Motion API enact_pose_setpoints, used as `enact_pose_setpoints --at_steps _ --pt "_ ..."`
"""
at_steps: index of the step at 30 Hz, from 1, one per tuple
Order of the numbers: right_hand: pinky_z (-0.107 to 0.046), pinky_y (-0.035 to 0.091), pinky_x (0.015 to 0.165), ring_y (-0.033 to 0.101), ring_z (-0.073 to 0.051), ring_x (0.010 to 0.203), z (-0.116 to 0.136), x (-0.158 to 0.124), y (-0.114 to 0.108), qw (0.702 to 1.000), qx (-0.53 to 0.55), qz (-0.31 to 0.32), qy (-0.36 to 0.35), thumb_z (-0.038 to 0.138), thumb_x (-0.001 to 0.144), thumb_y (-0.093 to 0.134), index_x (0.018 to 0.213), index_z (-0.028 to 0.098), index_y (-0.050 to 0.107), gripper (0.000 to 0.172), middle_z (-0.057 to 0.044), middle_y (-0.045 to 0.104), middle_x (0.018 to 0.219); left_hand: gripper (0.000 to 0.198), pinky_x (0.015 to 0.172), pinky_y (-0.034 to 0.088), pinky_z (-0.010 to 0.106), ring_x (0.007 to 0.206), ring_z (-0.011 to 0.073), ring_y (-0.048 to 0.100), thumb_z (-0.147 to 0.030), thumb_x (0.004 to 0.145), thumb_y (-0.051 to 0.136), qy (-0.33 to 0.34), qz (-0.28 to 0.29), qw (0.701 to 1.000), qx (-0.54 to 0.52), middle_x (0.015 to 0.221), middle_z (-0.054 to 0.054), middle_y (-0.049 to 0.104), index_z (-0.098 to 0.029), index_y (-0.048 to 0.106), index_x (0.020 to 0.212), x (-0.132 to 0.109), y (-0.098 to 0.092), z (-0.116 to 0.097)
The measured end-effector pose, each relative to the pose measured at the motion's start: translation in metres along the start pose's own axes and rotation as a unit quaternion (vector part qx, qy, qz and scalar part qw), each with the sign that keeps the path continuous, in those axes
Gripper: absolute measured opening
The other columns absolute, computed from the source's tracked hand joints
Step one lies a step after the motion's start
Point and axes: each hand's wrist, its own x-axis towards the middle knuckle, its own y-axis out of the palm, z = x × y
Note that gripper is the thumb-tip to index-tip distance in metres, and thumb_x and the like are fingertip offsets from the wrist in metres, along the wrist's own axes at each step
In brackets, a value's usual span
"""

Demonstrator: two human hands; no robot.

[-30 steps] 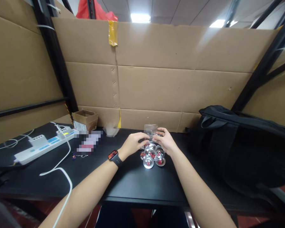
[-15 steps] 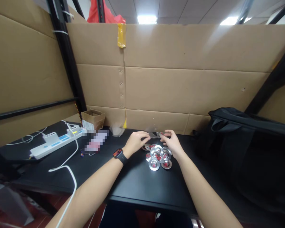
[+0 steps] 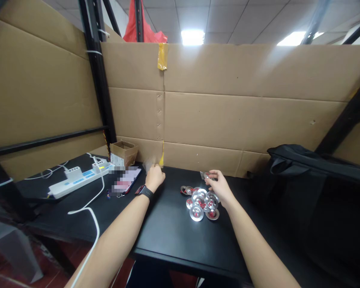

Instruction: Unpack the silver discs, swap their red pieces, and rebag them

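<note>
My left hand (image 3: 155, 177), with a dark watch on its wrist, reaches to the back left of the table. Its fingers are bent and closed at a clear plastic bag (image 3: 148, 164), and their tips are blurred. Over the far side of a pile of small metal cymbals (image 3: 197, 213), my right hand (image 3: 217, 182) pinches one small metal cymbal (image 3: 207, 175), partly hidden by the fingers. The piled cymbals are silvery, with raised centres and red cords, and overlap each other on the black table (image 3: 171, 232).
On the left lie a white power strip (image 3: 78, 181) with a trailing white cable (image 3: 93, 222) and a phone (image 3: 129, 180). Behind them stands an open cardboard box (image 3: 124, 153). A large black bag (image 3: 318, 192) fills the right side. Cardboard panels (image 3: 216, 120) wall the back.
My left hand has moved away from my right hand, leftward to the clear plastic bag. My right hand stays above the pile with its cymbal. The camera view has shifted slightly.
</note>
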Motion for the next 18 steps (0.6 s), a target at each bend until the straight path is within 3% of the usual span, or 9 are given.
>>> enact_pose_setpoints --at_steps 3,8,18 --pt "-0.022 0.046 0.048 0.061 -0.014 0.068 -0.005 0.003 -0.001 1.0 -0.003 0.001 -0.006 0.028 0.063 0.072 0.106 0.023 0.054 0.047 -0.003 0.061 0.102 0.036 0.092 0.049 0.037 0.107 0.0305 0.064 -0.026 0.083 0.056 -0.012 0.031 0.999 0.033 0.115 0.021 0.066 -0.008 0.061 0.114 0.0 0.002 0.003" --pt "-0.023 0.045 0.048 0.061 -0.015 0.069 -0.003 0.001 -0.001 1.0 -0.015 0.009 -0.016 0.029 0.066 0.071 0.109 0.023 0.053 0.047 -0.004 0.06 0.105 0.047 0.093 0.044 0.05 0.119 0.0374 0.053 -0.041 0.084 0.056 -0.021 0.024 0.996 0.085 0.123 0.019 0.064 -0.015 0.056 0.122 -0.001 0.007 0.009" --pt "-0.024 0.046 0.051 0.062 -0.016 0.074 0.0 -0.003 -0.001 0.999 -0.03 0.017 -0.02 0.03 0.067 0.07 0.109 0.024 0.054 0.046 -0.004 0.06 0.107 0.049 0.093 0.04 0.049 0.123 0.0401 0.048 -0.049 0.088 0.05 -0.044 0.071 0.992 0.097 0.123 0.023 0.062 -0.012 0.061 0.119 0.001 0.012 0.015"
